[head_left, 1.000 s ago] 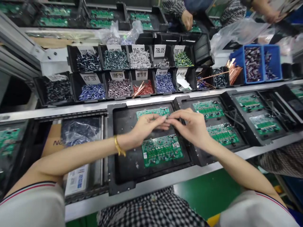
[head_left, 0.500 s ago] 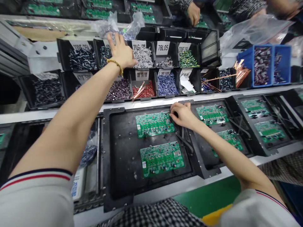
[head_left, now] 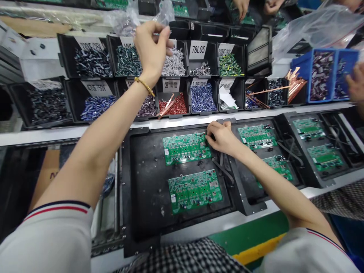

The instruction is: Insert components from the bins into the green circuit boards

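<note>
My left hand (head_left: pixel 152 49) is raised above the back row of parts bins, its fingers curled in and its thumb bent toward them. What it holds, if anything, I cannot make out. Closest to it are a bin of dark green capacitors (head_left: pixel 127 60) and a bin of pale grey parts (head_left: pixel 174 63). At the top right corner of the upper green circuit board (head_left: pixel 186 148), the fingers of my right hand (head_left: pixel 223 138) are pinched together; their tips are partly hidden. A second circuit board (head_left: pixel 195 190) lies below it in the same black tray (head_left: pixel 148 189).
Front bins hold blue capacitors (head_left: pixel 202 98), red parts (head_left: pixel 178 105) and copper strips (head_left: pixel 295 85). Further trays with boards (head_left: pixel 257 136) stand to the right. A plastic bag (head_left: pixel 125 22) lies behind the bins. A co-worker's hand (head_left: pixel 357 81) is beside the blue bins (head_left: pixel 322 76).
My left hand has lifted up from the bins, and its spread fingers have curled in. My right hand stays at the board's corner. A co-worker's hand has appeared at the right edge.
</note>
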Demonstrator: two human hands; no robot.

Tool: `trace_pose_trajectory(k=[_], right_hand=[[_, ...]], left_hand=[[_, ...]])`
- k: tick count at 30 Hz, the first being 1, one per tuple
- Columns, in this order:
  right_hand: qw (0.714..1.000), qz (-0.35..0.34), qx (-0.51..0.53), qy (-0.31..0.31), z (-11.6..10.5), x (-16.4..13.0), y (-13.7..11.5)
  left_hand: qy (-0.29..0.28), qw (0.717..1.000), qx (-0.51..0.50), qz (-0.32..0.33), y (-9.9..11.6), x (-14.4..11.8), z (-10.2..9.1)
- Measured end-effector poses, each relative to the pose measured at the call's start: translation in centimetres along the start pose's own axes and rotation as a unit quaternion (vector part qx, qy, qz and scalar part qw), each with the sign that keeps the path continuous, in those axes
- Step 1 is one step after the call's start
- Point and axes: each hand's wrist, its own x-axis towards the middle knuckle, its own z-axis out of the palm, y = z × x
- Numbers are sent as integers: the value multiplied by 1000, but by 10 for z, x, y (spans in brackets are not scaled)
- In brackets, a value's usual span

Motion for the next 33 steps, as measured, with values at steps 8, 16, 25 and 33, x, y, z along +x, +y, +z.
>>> trace_pose_trajectory(k=[8, 16, 25, 33], right_hand=[[998, -1, -66, -3, -1, 1, -9], [991, 47, 87, 89, -7, -14, -27], [972, 44, 174, 151, -41, -72, -64], [1000, -21, -7, 10, 4, -128, -51]], left_hand=[[-160, 871, -356, -298, 13, -153, 33], [-183, 803, -373, -426, -7, -216, 26], [-243, 914, -213, -244, -11, -196, 4], [-125, 926, 356, -10, -67, -89, -79]])
